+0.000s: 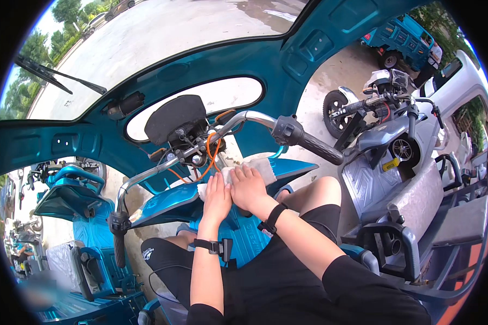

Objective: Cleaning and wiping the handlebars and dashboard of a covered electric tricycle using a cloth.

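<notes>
A pale grey cloth (266,169) lies on the blue-teal front panel (171,206) beneath the handlebar of a three-wheeled vehicle. My right hand (248,188) rests flat on it, fingers stretched forward. Close beside it, my left hand (217,200) also lies with straight fingers on the cloth's left part; the two hands touch or nearly touch. Dark straps circle both wrists. Just ahead of the fingers, orange cables (210,149) hang from the chrome handlebar (253,117). What lies under the palms is hidden.
The right grip (320,149) juts out toward my right knee, and the left grip (119,249) points down at the left. A dark instrument housing (176,118) sits above the handlebar. Grey (374,162) and teal (84,216) vehicles stand on either side. A person (431,62) stands far right.
</notes>
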A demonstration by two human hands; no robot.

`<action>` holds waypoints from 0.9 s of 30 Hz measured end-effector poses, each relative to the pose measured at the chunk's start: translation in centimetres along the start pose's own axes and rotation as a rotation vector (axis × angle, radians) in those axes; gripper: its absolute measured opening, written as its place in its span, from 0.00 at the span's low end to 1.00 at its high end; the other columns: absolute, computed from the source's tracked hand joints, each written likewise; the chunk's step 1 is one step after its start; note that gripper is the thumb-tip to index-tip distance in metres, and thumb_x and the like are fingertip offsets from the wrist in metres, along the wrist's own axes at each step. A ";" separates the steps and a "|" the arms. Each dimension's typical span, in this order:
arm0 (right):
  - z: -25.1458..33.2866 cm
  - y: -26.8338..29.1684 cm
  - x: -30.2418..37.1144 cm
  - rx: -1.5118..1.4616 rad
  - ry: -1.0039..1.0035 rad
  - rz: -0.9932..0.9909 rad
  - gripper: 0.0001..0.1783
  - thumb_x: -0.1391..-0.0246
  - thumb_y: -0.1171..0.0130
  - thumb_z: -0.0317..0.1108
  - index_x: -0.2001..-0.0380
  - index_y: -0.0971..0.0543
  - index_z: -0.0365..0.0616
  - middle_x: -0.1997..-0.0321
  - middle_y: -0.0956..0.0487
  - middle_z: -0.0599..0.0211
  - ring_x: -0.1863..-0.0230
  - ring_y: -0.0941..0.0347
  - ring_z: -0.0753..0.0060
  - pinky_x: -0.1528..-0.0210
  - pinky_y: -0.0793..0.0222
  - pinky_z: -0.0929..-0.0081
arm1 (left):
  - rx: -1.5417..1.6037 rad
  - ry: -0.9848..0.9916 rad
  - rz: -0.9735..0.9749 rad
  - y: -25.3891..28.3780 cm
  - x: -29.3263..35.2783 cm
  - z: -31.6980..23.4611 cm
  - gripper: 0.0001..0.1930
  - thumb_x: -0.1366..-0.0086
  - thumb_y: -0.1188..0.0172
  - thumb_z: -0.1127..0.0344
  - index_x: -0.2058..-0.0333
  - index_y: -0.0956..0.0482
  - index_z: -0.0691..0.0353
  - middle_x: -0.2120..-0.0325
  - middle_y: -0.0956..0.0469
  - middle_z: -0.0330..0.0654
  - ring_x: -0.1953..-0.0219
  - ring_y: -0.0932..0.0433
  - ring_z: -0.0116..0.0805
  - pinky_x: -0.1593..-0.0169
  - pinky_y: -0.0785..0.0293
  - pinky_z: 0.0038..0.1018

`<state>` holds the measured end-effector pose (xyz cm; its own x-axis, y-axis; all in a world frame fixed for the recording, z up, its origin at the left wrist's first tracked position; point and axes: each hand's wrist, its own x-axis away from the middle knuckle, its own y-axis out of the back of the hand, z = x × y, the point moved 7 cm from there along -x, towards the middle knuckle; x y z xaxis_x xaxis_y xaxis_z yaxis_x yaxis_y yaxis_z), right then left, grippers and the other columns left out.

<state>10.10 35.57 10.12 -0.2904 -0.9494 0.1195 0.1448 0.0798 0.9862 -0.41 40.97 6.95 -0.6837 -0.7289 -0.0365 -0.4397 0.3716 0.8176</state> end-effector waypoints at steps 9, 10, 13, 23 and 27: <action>-9.3 3.6 4.4 -0.236 -0.154 -0.271 0.29 0.34 0.52 0.43 0.38 0.24 0.34 0.35 0.23 0.48 0.29 0.31 0.51 0.27 0.41 0.54 | -0.007 -0.027 0.095 -3.7 -3.7 -8.5 0.33 0.21 0.61 0.48 0.31 0.36 0.72 0.30 0.35 0.56 0.24 0.44 0.55 0.22 0.54 0.49; -10.8 3.8 4.8 -0.225 -0.161 -0.270 0.30 0.33 0.53 0.44 0.38 0.24 0.33 0.35 0.22 0.49 0.29 0.31 0.53 0.27 0.41 0.55 | -0.038 -0.038 0.160 -3.7 -4.3 -10.6 0.33 0.20 0.62 0.49 0.31 0.36 0.71 0.30 0.35 0.57 0.25 0.42 0.54 0.23 0.52 0.48; -15.2 5.2 6.6 -0.198 -0.211 -0.210 0.27 0.32 0.55 0.40 0.35 0.25 0.39 0.32 0.24 0.54 0.29 0.32 0.53 0.26 0.42 0.55 | -0.118 -0.066 0.235 -5.3 -5.7 -16.1 0.32 0.21 0.62 0.50 0.32 0.34 0.71 0.30 0.34 0.57 0.27 0.38 0.53 0.24 0.48 0.48; -24.7 1.7 5.3 -0.747 -0.467 -0.015 0.26 0.33 0.52 0.44 0.39 0.20 0.45 0.40 0.18 0.49 0.36 0.24 0.51 0.33 0.32 0.63 | -0.126 -0.035 0.306 -10.6 -9.3 -19.3 0.32 0.25 0.58 0.50 0.35 0.31 0.72 0.34 0.29 0.59 0.29 0.35 0.57 0.26 0.45 0.52; -25.6 2.2 3.6 -0.764 -0.436 0.092 0.19 0.33 0.47 0.40 0.47 0.18 0.40 0.49 0.16 0.53 0.47 0.22 0.59 0.41 0.29 0.64 | -0.167 -0.023 0.350 -12.0 -10.7 -19.1 0.31 0.26 0.58 0.51 0.39 0.27 0.73 0.38 0.26 0.61 0.32 0.30 0.59 0.28 0.42 0.54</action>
<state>33.58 24.54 9.78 -0.5591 -0.7364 0.3811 0.7322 -0.2228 0.6436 23.28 33.31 8.45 -0.7894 -0.5609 0.2495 -0.0784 0.4953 0.8652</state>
